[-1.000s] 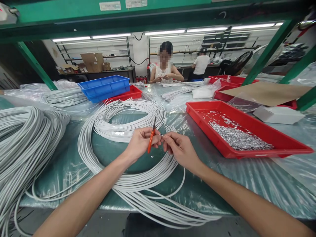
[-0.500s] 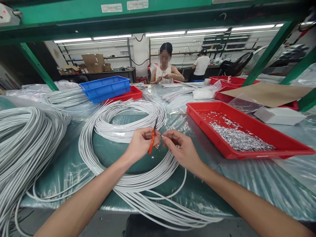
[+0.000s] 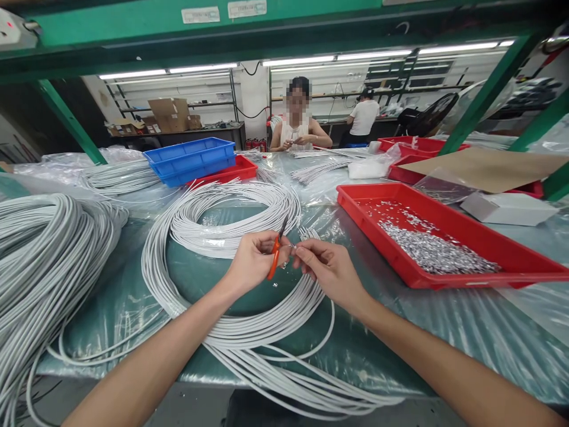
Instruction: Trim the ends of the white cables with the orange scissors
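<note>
My left hand [image 3: 254, 260] is closed round an orange-handled cutting tool [image 3: 275, 256], its dark tip pointing up and away. My right hand [image 3: 332, 267] pinches the end of a grey-white cable close to the left fingertips; the thin tip [image 3: 292, 245] shows between the two hands. Under both hands lies a large coil of grey-white cable [image 3: 267, 326], its loose ends fanning toward the table's front edge. Behind it rests a second coil [image 3: 208, 240]. Small shiny bits lie on the green table near the left hand.
A red tray [image 3: 400, 273] of small metal pieces stands at the right, beside a white box [image 3: 509, 209]. Blue trays [image 3: 191, 160] sit at the back left. Thick cable bundles [image 3: 48, 267] fill the left. A person [image 3: 299, 127] sits across the table; green posts rise on both sides.
The right fingertips have shifted slightly right, away from the left ones, leaving a little more of the thin tip showing. The left hand still holds the tool, almost unmoved.
</note>
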Demonstrator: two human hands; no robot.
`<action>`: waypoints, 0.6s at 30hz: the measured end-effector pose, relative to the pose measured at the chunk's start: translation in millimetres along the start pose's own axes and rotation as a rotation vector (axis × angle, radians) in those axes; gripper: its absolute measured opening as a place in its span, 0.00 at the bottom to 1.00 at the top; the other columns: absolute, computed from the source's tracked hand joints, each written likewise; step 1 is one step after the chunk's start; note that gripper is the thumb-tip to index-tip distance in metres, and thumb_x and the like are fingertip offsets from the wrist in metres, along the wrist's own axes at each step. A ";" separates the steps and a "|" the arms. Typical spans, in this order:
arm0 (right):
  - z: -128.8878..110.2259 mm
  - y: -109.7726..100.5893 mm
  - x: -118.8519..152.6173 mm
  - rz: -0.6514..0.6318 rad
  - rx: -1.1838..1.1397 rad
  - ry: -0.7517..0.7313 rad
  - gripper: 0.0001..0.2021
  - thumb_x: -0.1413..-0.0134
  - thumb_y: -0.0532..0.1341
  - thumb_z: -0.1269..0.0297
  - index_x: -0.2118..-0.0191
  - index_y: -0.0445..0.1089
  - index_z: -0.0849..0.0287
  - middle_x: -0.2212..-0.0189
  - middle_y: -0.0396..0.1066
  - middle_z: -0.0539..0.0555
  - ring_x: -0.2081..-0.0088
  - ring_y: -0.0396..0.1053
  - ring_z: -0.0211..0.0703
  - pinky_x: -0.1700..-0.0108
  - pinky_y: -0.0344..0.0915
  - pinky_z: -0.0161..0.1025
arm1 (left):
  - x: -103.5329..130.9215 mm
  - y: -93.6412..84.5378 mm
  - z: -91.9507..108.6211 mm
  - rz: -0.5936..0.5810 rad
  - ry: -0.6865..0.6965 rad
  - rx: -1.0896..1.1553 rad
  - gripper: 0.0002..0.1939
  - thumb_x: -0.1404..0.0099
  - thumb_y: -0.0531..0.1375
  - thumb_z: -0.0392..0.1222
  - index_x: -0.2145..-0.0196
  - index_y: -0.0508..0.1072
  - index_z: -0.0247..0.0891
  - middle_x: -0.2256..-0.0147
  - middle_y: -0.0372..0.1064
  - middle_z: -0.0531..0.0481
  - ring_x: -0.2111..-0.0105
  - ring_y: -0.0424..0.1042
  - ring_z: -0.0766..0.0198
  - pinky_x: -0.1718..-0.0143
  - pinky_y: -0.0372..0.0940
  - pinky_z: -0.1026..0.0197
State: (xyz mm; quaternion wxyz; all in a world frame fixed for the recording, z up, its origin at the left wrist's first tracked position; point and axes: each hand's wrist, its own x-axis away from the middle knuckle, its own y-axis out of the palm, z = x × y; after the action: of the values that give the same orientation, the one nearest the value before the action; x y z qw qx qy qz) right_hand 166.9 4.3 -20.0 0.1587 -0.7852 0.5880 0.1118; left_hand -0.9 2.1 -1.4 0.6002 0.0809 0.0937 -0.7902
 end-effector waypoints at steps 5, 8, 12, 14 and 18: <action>-2.2 -0.6 -2.5 -0.095 -0.151 0.079 0.17 0.43 0.62 0.50 0.72 0.70 0.60 0.80 0.66 0.49 0.80 0.59 0.33 0.81 0.55 0.31 | 1.2 3.4 3.6 -0.004 0.009 0.042 0.02 0.47 0.64 0.33 0.73 0.73 0.33 0.78 0.70 0.52 0.77 0.67 0.69 0.74 0.62 0.67; -5.3 0.5 -1.9 -0.127 -0.226 0.139 0.18 0.44 0.62 0.50 0.73 0.69 0.61 0.81 0.64 0.48 0.80 0.58 0.32 0.81 0.54 0.31 | 1.0 3.2 4.5 0.009 0.002 0.021 0.02 0.47 0.63 0.33 0.74 0.71 0.33 0.78 0.69 0.52 0.77 0.66 0.69 0.74 0.62 0.66; -2.2 -0.4 -4.0 -0.096 -0.275 0.189 0.17 0.45 0.63 0.50 0.72 0.70 0.61 0.82 0.63 0.47 0.81 0.57 0.31 0.81 0.54 0.31 | -4.9 -7.7 -4.1 0.027 -0.021 -0.094 0.01 0.47 0.61 0.33 0.73 0.72 0.33 0.78 0.67 0.54 0.78 0.63 0.71 0.75 0.59 0.68; 4.4 -3.2 -7.2 -0.026 -0.253 0.190 0.17 0.47 0.64 0.49 0.71 0.70 0.61 0.81 0.64 0.47 0.81 0.58 0.31 0.81 0.54 0.31 | -9.6 -17.3 -13.1 0.005 -0.035 -0.198 0.01 0.47 0.60 0.34 0.75 0.71 0.34 0.79 0.65 0.55 0.78 0.62 0.72 0.76 0.57 0.68; 19.2 -9.9 -14.5 0.114 -0.173 0.182 0.19 0.50 0.66 0.47 0.70 0.71 0.61 0.80 0.67 0.48 0.81 0.58 0.31 0.82 0.53 0.30 | -16.2 -32.9 -31.8 -0.060 -0.125 -0.437 0.04 0.49 0.60 0.36 0.79 0.70 0.34 0.81 0.65 0.54 0.80 0.62 0.70 0.79 0.55 0.67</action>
State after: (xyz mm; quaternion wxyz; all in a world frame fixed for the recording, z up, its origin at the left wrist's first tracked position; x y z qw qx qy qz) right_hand 172.5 27.0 -31.3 0.0299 -0.7684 0.6315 0.0995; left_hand -27.8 33.6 -26.7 0.5844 -0.1028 0.2276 -0.7721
